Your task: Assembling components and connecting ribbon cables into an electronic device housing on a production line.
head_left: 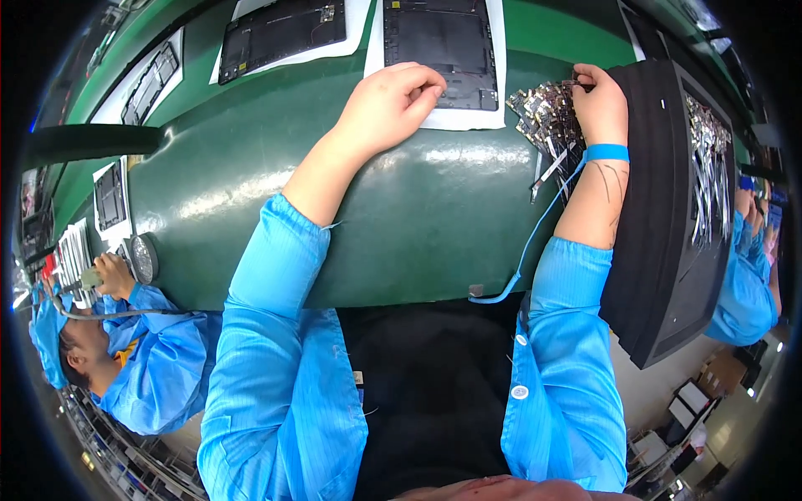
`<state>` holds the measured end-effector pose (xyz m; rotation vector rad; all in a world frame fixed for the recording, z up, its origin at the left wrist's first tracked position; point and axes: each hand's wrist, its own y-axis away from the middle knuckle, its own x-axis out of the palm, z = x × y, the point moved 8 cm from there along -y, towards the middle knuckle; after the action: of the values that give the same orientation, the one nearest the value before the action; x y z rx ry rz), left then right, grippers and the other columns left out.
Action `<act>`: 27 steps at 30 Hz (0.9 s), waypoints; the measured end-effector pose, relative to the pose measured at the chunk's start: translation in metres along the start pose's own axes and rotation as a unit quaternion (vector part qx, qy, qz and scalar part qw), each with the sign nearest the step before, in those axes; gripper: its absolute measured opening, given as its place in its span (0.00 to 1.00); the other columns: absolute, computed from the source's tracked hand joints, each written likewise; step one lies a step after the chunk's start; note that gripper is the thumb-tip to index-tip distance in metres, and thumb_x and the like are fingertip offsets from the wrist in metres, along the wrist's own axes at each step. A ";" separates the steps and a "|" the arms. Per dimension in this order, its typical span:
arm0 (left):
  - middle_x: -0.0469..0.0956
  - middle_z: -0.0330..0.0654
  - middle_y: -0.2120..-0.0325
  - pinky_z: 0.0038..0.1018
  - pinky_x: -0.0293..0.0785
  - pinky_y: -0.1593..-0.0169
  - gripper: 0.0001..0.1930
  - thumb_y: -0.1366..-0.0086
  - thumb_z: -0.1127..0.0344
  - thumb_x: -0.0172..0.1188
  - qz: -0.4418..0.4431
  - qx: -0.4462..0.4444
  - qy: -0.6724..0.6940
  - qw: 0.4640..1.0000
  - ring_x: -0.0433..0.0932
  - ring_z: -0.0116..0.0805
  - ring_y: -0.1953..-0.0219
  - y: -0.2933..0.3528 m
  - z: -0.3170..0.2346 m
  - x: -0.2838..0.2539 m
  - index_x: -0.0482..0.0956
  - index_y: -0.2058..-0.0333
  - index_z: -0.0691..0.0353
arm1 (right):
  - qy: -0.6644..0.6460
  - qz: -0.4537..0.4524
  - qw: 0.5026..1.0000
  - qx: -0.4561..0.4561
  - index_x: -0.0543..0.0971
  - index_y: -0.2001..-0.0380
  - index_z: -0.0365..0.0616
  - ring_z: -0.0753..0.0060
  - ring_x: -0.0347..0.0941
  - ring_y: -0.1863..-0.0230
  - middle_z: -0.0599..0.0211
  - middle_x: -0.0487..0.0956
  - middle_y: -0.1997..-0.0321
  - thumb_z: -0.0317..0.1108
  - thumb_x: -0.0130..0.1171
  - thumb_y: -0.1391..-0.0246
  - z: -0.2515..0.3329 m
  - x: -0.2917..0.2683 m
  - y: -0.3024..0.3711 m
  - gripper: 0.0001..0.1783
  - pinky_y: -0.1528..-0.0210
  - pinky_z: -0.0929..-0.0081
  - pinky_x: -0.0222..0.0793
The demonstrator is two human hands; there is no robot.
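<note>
My left hand is closed with its fingers curled in, over the lower left part of a black tablet housing. Whatever those fingers may hold is hidden. The housing lies on a white sheet at the far side of the green table. To the right, my right hand pinches at a small circuit board along the edge of a heap of small circuit boards; the fingers partly cover it. White strips poke out of the heap. A blue wrist strap circles my right wrist, its cord hanging to the table's near edge.
Stacked black foam trays stand right of my right arm, the top one holding boards with pale ribbons. More housings on white sheets, one among them, lie on the green belt. A person in blue works at left, another at right.
</note>
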<state>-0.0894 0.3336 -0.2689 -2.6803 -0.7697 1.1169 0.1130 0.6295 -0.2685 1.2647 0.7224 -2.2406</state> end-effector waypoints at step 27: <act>0.87 0.42 0.63 0.33 0.81 0.59 0.09 0.28 0.67 0.67 -0.052 -0.022 -0.056 0.997 0.82 0.39 0.68 0.001 0.005 -0.008 0.89 0.53 0.58 | -0.715 -0.018 0.698 -0.028 0.80 0.40 0.34 0.69 0.86 0.55 0.61 0.85 0.53 0.25 0.67 0.28 0.086 -0.016 0.017 0.17 0.53 0.70 0.86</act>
<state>-0.0972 0.3286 -0.2682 -2.5967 -0.9516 1.2472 0.0773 0.5635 -0.2207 -0.7070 0.1256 -2.3200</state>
